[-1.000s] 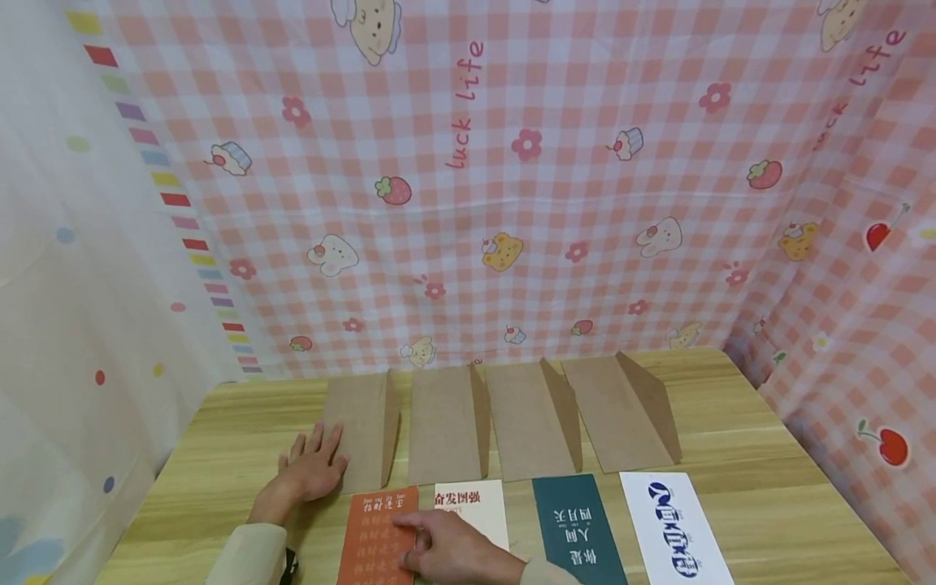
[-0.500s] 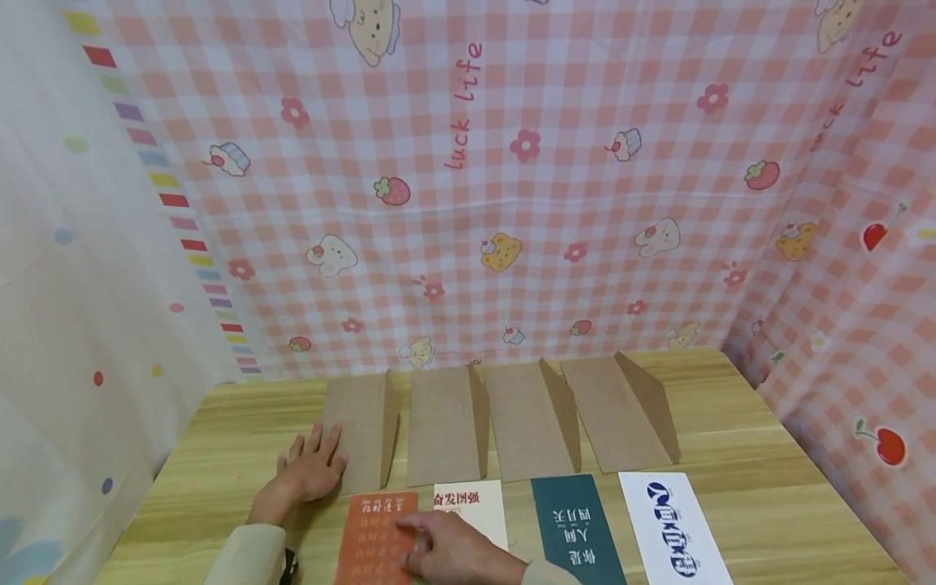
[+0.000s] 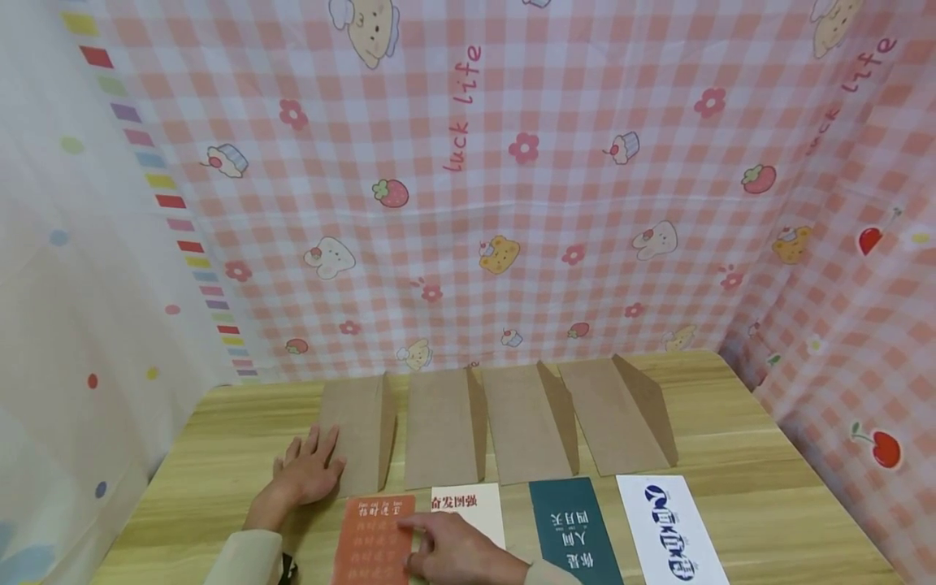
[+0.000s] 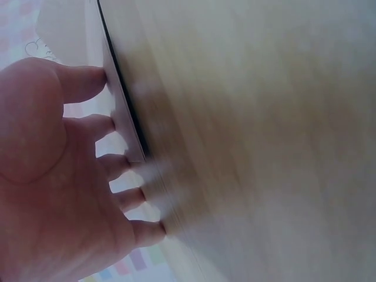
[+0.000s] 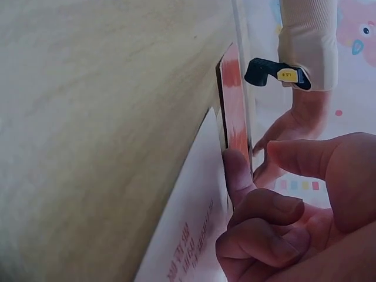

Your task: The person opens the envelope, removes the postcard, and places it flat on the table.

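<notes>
My left hand (image 3: 307,475) lies spread with straight fingers, its fingertips on the left edge of the leftmost brown paper envelope (image 3: 354,435). In the left wrist view, the fingertips (image 4: 151,232) reach down to the wood surface and the envelope's edge. My right hand (image 3: 462,552) stretches its index finger onto the right side of an orange card (image 3: 371,540); its other fingers are curled with nothing in them. Beneath that hand, a cream card (image 3: 478,513) with red lettering is partly covered. The right wrist view shows the extended fingertip beside the orange card (image 5: 234,106).
Several brown envelopes stand in a row with flaps raised on their right sides, such as the rightmost one (image 3: 607,422). A teal card (image 3: 574,528) and a white card (image 3: 669,528) with blue characters lie to the right. A checked cloth (image 3: 468,203) hangs behind the wooden table (image 3: 760,496).
The head view has shifted very slightly. Both hands, the cards and the envelopes keep their places.
</notes>
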Action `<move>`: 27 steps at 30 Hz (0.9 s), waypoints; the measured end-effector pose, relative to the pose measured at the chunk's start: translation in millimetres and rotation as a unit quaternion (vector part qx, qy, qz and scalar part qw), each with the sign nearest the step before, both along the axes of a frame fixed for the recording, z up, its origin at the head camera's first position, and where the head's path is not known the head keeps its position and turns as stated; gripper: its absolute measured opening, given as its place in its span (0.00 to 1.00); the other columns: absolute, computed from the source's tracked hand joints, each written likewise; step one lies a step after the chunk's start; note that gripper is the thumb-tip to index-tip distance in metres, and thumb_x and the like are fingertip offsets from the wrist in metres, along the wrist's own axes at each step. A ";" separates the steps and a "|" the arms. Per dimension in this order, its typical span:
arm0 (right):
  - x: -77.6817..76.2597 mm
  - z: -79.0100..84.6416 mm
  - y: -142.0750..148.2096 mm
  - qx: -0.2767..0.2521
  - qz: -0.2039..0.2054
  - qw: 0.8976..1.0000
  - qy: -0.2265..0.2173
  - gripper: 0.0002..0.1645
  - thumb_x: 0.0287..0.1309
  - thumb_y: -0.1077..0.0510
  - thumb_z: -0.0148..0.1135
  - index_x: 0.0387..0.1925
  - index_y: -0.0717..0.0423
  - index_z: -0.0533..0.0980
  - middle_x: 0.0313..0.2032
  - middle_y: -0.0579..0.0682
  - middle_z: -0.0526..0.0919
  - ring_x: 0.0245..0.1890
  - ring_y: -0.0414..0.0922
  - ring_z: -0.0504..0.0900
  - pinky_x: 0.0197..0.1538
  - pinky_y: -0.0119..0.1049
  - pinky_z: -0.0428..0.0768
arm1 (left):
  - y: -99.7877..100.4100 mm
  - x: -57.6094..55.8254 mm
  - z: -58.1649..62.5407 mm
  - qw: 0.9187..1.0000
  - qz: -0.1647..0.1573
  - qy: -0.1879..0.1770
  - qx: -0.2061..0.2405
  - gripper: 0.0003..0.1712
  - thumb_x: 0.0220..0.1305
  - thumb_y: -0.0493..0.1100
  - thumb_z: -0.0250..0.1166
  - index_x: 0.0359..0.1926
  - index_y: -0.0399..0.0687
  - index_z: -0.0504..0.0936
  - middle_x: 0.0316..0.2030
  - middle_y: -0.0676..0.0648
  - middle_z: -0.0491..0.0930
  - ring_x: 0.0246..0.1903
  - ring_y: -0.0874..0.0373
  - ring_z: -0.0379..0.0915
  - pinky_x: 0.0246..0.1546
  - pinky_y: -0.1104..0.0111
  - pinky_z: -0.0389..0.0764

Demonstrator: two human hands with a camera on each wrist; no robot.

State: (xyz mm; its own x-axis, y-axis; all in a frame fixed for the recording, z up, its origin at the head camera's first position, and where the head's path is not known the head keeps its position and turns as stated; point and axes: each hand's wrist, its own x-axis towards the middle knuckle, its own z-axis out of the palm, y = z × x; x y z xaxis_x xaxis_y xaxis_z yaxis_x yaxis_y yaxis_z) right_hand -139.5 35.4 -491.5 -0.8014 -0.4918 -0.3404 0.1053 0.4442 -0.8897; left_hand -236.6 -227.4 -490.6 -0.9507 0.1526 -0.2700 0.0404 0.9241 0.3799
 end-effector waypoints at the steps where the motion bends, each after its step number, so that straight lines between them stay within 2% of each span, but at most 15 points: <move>1: -0.2 -0.2 0.6 0.002 0.003 1.000 0.009 0.26 0.59 0.62 0.66 0.60 0.52 0.77 0.23 0.48 0.79 0.20 0.40 0.74 0.23 0.30 0.65 | 0.1 0.3 0.0 1.000 0.001 0.001 -0.001 0.36 0.77 0.50 0.45 0.77 0.37 0.48 0.74 0.26 0.39 0.70 0.21 0.32 0.63 0.26 0.40; 6: -2.1 -2.1 5.9 0.008 0.017 0.998 0.054 0.26 0.58 0.63 0.66 0.59 0.54 0.78 0.20 0.44 0.78 0.20 0.37 0.72 0.25 0.28 0.67 | 1.8 2.1 -0.5 1.000 0.002 0.011 -0.005 0.36 0.77 0.49 0.46 0.77 0.37 0.50 0.74 0.26 0.41 0.70 0.21 0.34 0.63 0.26 0.42; 9: -5.0 -1.8 10.9 0.013 0.028 0.996 0.079 0.24 0.58 0.63 0.66 0.57 0.54 0.79 0.22 0.42 0.77 0.22 0.36 0.72 0.29 0.28 0.70 | 2.5 2.8 -0.2 1.000 0.004 0.017 -0.002 0.35 0.76 0.48 0.47 0.77 0.37 0.51 0.74 0.26 0.42 0.70 0.21 0.36 0.62 0.26 0.43; 10: -6.5 -1.3 13.0 0.019 0.031 0.995 0.090 0.23 0.58 0.63 0.66 0.56 0.54 0.80 0.23 0.41 0.77 0.23 0.35 0.72 0.34 0.29 0.73 | 2.8 2.9 0.1 1.000 0.006 0.019 0.000 0.35 0.76 0.48 0.47 0.76 0.37 0.51 0.74 0.26 0.42 0.70 0.21 0.36 0.62 0.26 0.43; 13: -11.0 1.7 21.4 0.016 0.039 0.995 0.094 0.19 0.59 0.61 0.65 0.53 0.53 0.82 0.25 0.40 0.77 0.26 0.34 0.72 0.38 0.30 0.74 | 4.2 2.4 0.4 1.000 0.012 0.027 0.003 0.35 0.76 0.48 0.48 0.76 0.38 0.53 0.74 0.25 0.43 0.70 0.21 0.37 0.62 0.25 0.42; 16: -13.8 6.2 32.2 0.001 0.048 0.994 0.095 0.15 0.61 0.60 0.63 0.50 0.55 0.83 0.25 0.40 0.79 0.26 0.33 0.73 0.35 0.29 0.74 | 6.6 2.0 0.7 0.999 0.018 0.038 0.004 0.35 0.75 0.48 0.49 0.75 0.37 0.55 0.73 0.24 0.45 0.69 0.21 0.40 0.60 0.23 0.41; 17: -14.4 7.6 35.9 -0.007 0.050 0.994 0.095 0.14 0.62 0.60 0.63 0.49 0.56 0.83 0.26 0.40 0.79 0.25 0.33 0.73 0.31 0.28 0.72 | 7.4 1.9 0.9 0.999 0.021 0.045 0.004 0.35 0.74 0.48 0.49 0.75 0.37 0.55 0.73 0.24 0.46 0.69 0.20 0.41 0.59 0.23 0.41; 19: -14.7 11.1 42.7 -0.012 0.050 0.993 0.105 0.13 0.62 0.60 0.63 0.48 0.58 0.83 0.25 0.39 0.79 0.24 0.33 0.73 0.29 0.27 0.71 | 8.6 1.6 1.8 0.998 0.025 0.059 0.003 0.34 0.74 0.47 0.50 0.74 0.36 0.57 0.72 0.24 0.48 0.69 0.20 0.43 0.59 0.22 0.42; 27: -23.6 31.9 74.6 0.030 0.021 0.986 0.163 0.13 0.65 0.57 0.63 0.48 0.54 0.83 0.30 0.40 0.78 0.26 0.37 0.71 0.28 0.29 0.70 | 14.9 2.4 8.3 0.989 0.031 0.145 -0.003 0.33 0.74 0.47 0.50 0.74 0.37 0.59 0.72 0.27 0.53 0.70 0.26 0.47 0.63 0.27 0.47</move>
State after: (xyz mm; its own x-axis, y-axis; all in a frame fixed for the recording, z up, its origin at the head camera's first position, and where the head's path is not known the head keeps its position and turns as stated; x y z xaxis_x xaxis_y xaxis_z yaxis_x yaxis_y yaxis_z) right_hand -163.1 110.0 -459.6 -0.8522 -0.5141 -0.0972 -0.2018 0.4943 -0.8455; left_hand -234.2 -212.5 -482.3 -0.9957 0.0914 0.0140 0.0904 0.9302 0.3558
